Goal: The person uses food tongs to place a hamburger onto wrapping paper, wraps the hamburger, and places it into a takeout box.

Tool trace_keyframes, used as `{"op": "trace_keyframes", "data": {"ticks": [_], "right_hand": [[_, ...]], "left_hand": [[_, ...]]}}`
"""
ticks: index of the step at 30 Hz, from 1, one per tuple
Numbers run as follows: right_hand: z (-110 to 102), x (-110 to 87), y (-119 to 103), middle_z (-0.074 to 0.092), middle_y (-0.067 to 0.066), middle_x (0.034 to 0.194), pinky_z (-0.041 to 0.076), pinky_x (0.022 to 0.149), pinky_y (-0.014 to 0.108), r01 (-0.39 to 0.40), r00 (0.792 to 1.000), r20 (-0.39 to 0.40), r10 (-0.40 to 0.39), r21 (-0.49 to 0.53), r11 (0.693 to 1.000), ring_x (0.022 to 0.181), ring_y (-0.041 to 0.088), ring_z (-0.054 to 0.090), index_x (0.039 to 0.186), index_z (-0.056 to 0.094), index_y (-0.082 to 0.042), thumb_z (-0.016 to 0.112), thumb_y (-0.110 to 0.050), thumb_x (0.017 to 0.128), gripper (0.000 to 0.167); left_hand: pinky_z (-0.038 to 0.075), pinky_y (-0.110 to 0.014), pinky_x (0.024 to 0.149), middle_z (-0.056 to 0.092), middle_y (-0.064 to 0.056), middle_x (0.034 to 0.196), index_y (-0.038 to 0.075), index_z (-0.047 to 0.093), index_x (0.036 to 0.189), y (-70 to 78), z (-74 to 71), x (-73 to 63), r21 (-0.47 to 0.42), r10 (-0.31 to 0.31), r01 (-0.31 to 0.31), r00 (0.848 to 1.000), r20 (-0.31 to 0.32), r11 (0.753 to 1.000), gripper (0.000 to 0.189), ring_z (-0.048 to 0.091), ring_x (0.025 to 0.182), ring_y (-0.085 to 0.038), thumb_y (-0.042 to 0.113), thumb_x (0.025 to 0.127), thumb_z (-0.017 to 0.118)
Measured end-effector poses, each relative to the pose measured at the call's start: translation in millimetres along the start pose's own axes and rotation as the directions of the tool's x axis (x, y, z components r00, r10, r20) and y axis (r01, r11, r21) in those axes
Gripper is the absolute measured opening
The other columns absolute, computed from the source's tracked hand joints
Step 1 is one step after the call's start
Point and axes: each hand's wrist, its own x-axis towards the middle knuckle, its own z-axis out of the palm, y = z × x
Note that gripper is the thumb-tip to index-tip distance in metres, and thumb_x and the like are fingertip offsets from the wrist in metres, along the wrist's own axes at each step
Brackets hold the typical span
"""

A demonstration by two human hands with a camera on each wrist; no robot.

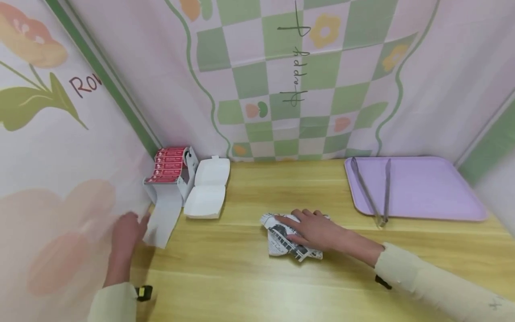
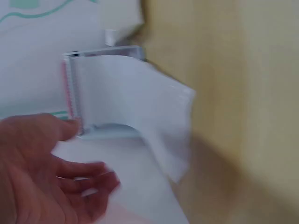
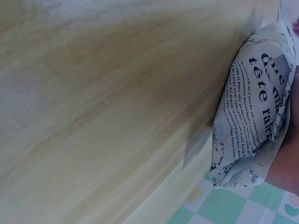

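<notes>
In the head view my right hand (image 1: 318, 230) lies over a packet wrapped in newspaper-print paper (image 1: 277, 243) and holds it on the table, its thumb on the near side. The right wrist view shows the packet's printed side (image 3: 250, 107); most fingers are hidden there. My left hand (image 1: 128, 235) is beside a white label dispenser (image 1: 183, 188) with a roll of red labels (image 1: 169, 163). A pale strip (image 1: 162, 214) hangs out of it onto the table. In the left wrist view the left hand (image 2: 51, 177) has loosely bent fingers, apart from the strip (image 2: 126, 93); its thumb is near the dispenser's edge.
An open white clamshell box (image 1: 205, 201) stands right of the dispenser. At the back right, metal tongs (image 1: 368, 192) lie partly on a lilac tray (image 1: 430, 188). Printed cloth walls (image 1: 289, 80) enclose the back and sides of the wooden table (image 1: 225, 277).
</notes>
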Motion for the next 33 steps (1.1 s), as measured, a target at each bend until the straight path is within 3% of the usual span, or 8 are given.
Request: {"op": "trace_keyframes", "data": {"ticks": [4, 7, 11, 16, 20, 24, 29, 33], "right_hand": [[2.3, -1.4, -0.9, 0.057, 0.012, 0.13, 0.055, 0.081, 0.054, 0.013, 1.0, -0.014, -0.013, -0.001, 1.0, 0.103, 0.031, 0.062, 0.157, 0.03, -0.029, 0.041, -0.052, 0.104, 0.059], [4.2, -1.6, -2.8, 0.057, 0.011, 0.127, 0.055, 0.078, 0.052, 0.029, 0.999, -0.022, -0.029, -0.004, 1.0, 0.1, 0.03, 0.062, 0.157, 0.03, -0.029, 0.041, -0.052, 0.104, 0.059], [4.8, -2.0, -4.3, 0.058, 0.011, 0.126, 0.055, 0.078, 0.052, 0.031, 0.999, -0.022, -0.031, -0.004, 1.0, 0.099, 0.03, 0.062, 0.157, 0.03, -0.03, 0.04, -0.052, 0.104, 0.058], [2.3, -2.9, -3.3, 0.058, 0.01, 0.125, 0.055, 0.077, 0.051, 0.027, 0.999, -0.035, -0.027, -0.016, 1.0, 0.098, 0.029, 0.063, 0.156, 0.031, -0.029, 0.04, -0.053, 0.104, 0.058], [0.0, -3.0, -2.1, 0.058, 0.01, 0.124, 0.056, 0.076, 0.05, 0.029, 0.999, -0.042, -0.03, -0.021, 0.999, 0.098, 0.028, 0.063, 0.156, 0.031, -0.029, 0.04, -0.052, 0.104, 0.058], [-1.2, -3.0, -1.3, 0.058, 0.01, 0.125, 0.055, 0.076, 0.05, 0.026, 0.999, -0.033, -0.027, -0.02, 0.999, 0.1, 0.029, 0.063, 0.157, 0.03, -0.029, 0.039, -0.053, 0.104, 0.058], [-1.2, -3.7, -1.0, 0.058, 0.01, 0.124, 0.055, 0.075, 0.05, 0.026, 0.999, -0.035, -0.027, -0.022, 0.999, 0.098, 0.028, 0.063, 0.156, 0.031, -0.029, 0.04, -0.053, 0.104, 0.058], [-0.7, -3.6, -1.0, 0.058, 0.01, 0.125, 0.055, 0.075, 0.05, 0.02, 0.999, -0.036, -0.021, -0.023, 1.0, 0.098, 0.028, 0.062, 0.156, 0.031, -0.03, 0.04, -0.054, 0.104, 0.058]], "left_hand": [[0.046, -0.058, 0.098, 0.063, -0.034, 0.121, -0.016, 0.05, 0.131, 17.2, -13.4, 29.8, -0.283, -0.143, 0.134, 0.99, -0.01, 0.95, 0.072, 0.062, 0.108, -0.047, 0.048, 0.106, 0.029], [0.049, -0.053, 0.097, 0.073, -0.024, 0.099, -0.013, 0.052, 0.131, 20.8, -16.5, 50.0, -0.396, -0.235, 0.217, 0.972, 0.001, 0.892, 0.072, 0.072, 0.085, -0.031, 0.05, 0.105, 0.027], [0.049, -0.049, 0.095, 0.072, -0.006, 0.071, -0.011, 0.059, 0.121, 27.6, -18.0, 68.5, -0.398, -0.287, 0.257, 0.958, -0.017, 0.881, 0.067, 0.072, 0.068, -0.022, 0.047, 0.105, 0.03], [0.052, -0.039, 0.081, 0.066, 0.004, 0.061, -0.013, 0.06, 0.12, 37.9, -18.6, 85.4, -0.38, -0.31, 0.283, 0.951, -0.009, 0.881, 0.062, 0.073, 0.076, -0.027, 0.043, 0.104, 0.038], [0.051, -0.033, 0.074, 0.058, 0.011, 0.056, -0.014, 0.06, 0.121, 41.3, -19.1, 91.6, -0.384, -0.321, 0.295, 0.947, -0.005, 0.875, 0.058, 0.069, 0.066, -0.016, 0.039, 0.104, 0.043], [0.051, -0.034, 0.077, 0.061, 0.009, 0.058, -0.011, 0.063, 0.118, 43.9, -20.2, 94.6, -0.375, -0.313, 0.281, 0.949, -0.027, 0.884, 0.049, 0.068, 0.068, -0.016, 0.032, 0.103, 0.047], [0.048, -0.027, 0.065, 0.065, 0.004, 0.072, -0.005, 0.066, 0.115, 47.4, -21.4, 93.7, -0.419, -0.27, 0.214, 0.96, -0.079, 0.883, 0.04, 0.058, 0.065, -0.008, 0.027, 0.103, 0.046], [0.045, -0.021, 0.055, 0.059, 0.007, 0.07, -0.001, 0.063, 0.108, 53.0, -24.6, 88.8, -0.485, -0.215, 0.091, 0.955, -0.206, 0.87, 0.034, 0.053, 0.06, -0.004, 0.028, 0.103, 0.046]]}}
